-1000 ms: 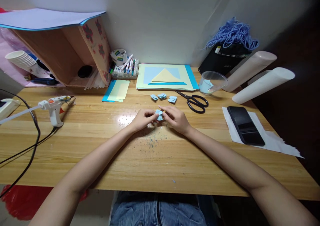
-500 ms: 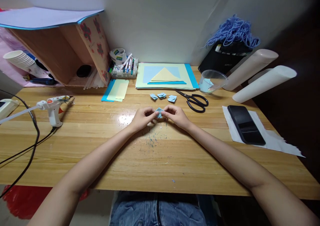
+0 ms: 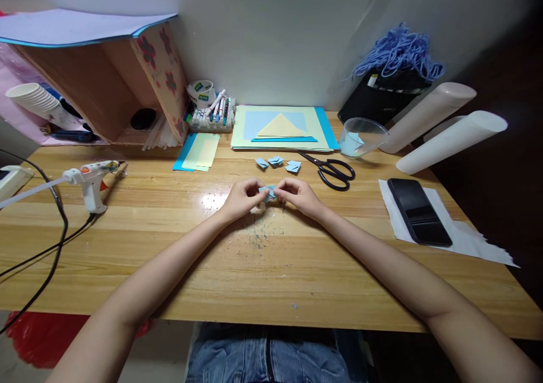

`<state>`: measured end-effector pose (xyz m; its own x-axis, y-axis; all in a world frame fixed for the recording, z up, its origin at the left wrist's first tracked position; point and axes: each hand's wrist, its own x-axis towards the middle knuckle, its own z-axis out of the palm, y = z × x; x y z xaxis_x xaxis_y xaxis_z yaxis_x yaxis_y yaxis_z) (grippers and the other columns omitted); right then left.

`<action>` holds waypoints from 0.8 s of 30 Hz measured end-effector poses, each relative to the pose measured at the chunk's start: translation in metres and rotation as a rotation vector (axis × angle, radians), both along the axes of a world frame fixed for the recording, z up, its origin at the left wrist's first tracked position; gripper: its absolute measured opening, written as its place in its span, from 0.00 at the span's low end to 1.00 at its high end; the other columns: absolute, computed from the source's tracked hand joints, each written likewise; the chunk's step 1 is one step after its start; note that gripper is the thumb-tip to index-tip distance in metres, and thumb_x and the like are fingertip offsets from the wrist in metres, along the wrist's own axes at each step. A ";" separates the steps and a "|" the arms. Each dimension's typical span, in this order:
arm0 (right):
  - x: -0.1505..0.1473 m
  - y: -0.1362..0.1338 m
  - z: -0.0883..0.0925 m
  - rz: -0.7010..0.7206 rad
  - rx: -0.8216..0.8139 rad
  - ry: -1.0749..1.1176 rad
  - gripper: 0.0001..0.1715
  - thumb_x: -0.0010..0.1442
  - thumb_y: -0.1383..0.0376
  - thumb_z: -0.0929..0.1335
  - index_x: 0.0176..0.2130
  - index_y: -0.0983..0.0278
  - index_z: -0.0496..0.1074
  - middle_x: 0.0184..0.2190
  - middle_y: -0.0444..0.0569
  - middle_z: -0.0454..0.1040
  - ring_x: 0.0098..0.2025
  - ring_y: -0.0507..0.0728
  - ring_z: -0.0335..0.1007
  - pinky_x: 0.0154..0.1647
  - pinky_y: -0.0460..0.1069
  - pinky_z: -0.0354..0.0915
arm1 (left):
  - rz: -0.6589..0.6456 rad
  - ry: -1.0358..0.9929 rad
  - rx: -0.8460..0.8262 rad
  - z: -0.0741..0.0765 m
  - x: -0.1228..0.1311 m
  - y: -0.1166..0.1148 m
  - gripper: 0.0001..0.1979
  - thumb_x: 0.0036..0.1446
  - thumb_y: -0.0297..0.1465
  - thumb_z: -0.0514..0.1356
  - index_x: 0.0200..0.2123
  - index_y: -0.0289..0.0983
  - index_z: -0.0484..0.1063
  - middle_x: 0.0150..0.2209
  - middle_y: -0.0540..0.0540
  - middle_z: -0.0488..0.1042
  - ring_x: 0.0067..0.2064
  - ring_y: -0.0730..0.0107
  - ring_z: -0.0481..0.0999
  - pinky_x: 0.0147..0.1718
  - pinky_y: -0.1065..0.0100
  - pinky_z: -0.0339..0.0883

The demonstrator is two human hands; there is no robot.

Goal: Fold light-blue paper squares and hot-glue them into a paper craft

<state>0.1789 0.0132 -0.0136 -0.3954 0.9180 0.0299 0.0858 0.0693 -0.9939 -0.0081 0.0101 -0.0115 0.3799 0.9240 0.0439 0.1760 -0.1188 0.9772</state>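
Note:
Between my two hands is a small folded piece of light blue paper (image 3: 268, 192). My left hand (image 3: 242, 200) pinches its left side, thumb in front. From the right, my right hand (image 3: 301, 196) grips the paper's other edge with thumb and forefinger. My fingertips cover part of its shape. Just beyond the hands lie three similar folded blue paper pieces (image 3: 275, 162) in a loose row. Black-handled scissors (image 3: 337, 173) rest to their right, blades pointing away to the left.
On the left, a glue gun (image 3: 91, 185) stands with its cord. At the back are markers (image 3: 214, 111), stacked coloured paper (image 3: 241, 140) and a clear plastic cup (image 3: 365, 137). A phone (image 3: 418, 210) lies on white tissue at right. Paper scraps dot the table.
The blue paper in my fingers has turned from a pointed, upright look to a wider, flatter one. Both hands stay in nearly the same place; the camera view has shifted slightly.

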 end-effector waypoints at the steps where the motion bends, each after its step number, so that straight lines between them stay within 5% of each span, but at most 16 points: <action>1: 0.000 0.000 0.000 -0.007 0.004 -0.002 0.15 0.52 0.57 0.69 0.27 0.66 0.68 0.24 0.43 0.68 0.26 0.49 0.62 0.28 0.46 0.62 | 0.008 0.001 -0.003 -0.001 0.000 0.000 0.14 0.52 0.39 0.59 0.28 0.32 0.68 0.23 0.49 0.69 0.23 0.77 0.69 0.23 0.73 0.62; 20: -0.003 -0.002 -0.001 -0.064 0.051 -0.027 0.16 0.53 0.55 0.68 0.25 0.65 0.65 0.21 0.42 0.65 0.24 0.49 0.61 0.26 0.46 0.63 | 0.059 0.019 -0.021 -0.001 0.002 0.000 0.17 0.51 0.42 0.59 0.25 0.32 0.68 0.22 0.49 0.68 0.23 0.77 0.68 0.22 0.74 0.60; 24: -0.002 -0.002 -0.003 -0.087 0.126 -0.033 0.13 0.54 0.57 0.67 0.34 0.64 0.65 0.28 0.45 0.68 0.28 0.50 0.64 0.26 0.46 0.64 | 0.036 0.043 -0.008 -0.001 0.001 0.000 0.16 0.52 0.42 0.59 0.26 0.32 0.67 0.22 0.48 0.70 0.23 0.77 0.68 0.23 0.73 0.60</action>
<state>0.1770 0.0108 -0.0169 -0.3177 0.9385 0.1356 0.1296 0.1846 -0.9742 -0.0068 0.0104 -0.0122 0.3474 0.9375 0.0205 0.2217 -0.1033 0.9696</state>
